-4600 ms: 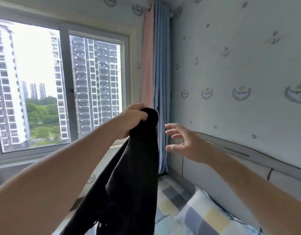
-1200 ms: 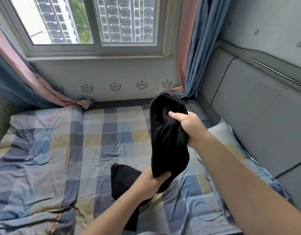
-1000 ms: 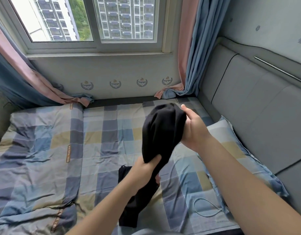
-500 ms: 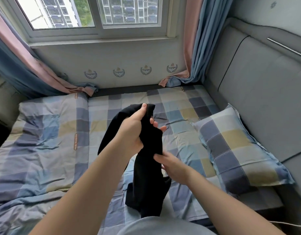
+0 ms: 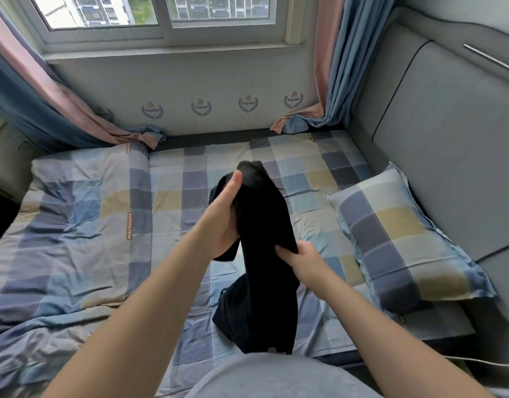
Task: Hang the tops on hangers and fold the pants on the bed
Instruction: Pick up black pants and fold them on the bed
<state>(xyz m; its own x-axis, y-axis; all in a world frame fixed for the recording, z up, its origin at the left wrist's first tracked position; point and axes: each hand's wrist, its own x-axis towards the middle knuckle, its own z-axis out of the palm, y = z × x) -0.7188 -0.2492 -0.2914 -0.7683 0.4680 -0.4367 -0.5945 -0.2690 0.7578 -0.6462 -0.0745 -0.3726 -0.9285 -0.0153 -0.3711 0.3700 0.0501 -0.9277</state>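
Pants of limp black fabric (image 5: 266, 216) hung gripped by left hand (image 5: 223, 222) up top, right hand (image 5: 305, 261) lower, probably for straightening.

Both forearms reach forward; the left hand (image 5: 223, 216) grips the black garment (image 5: 264, 297) near its top, the right hand (image 5: 303, 261) pinches it lower.

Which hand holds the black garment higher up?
The left hand, gripping the black garment near its top; the right hand pinches it lower, midway down.
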